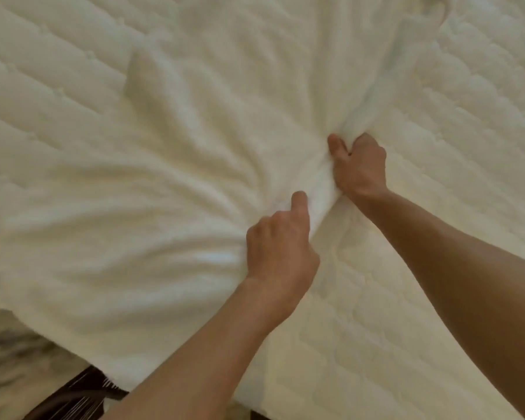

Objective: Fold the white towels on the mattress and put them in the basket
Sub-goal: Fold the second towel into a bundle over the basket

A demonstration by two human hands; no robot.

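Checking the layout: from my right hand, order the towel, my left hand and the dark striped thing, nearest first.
1. The towel, gripped by the right hand.
2. The left hand, just below-left.
3. The dark striped thing, far bottom-left corner.

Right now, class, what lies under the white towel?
The quilted mattress, visible beside the white towel; the part beneath is covered. The left hand and right hand grip its bunched edge.

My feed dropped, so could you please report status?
Both gripping the bunched white towel: left hand, right hand. Towel unfolded, spread on mattress. Nothing lying on it.
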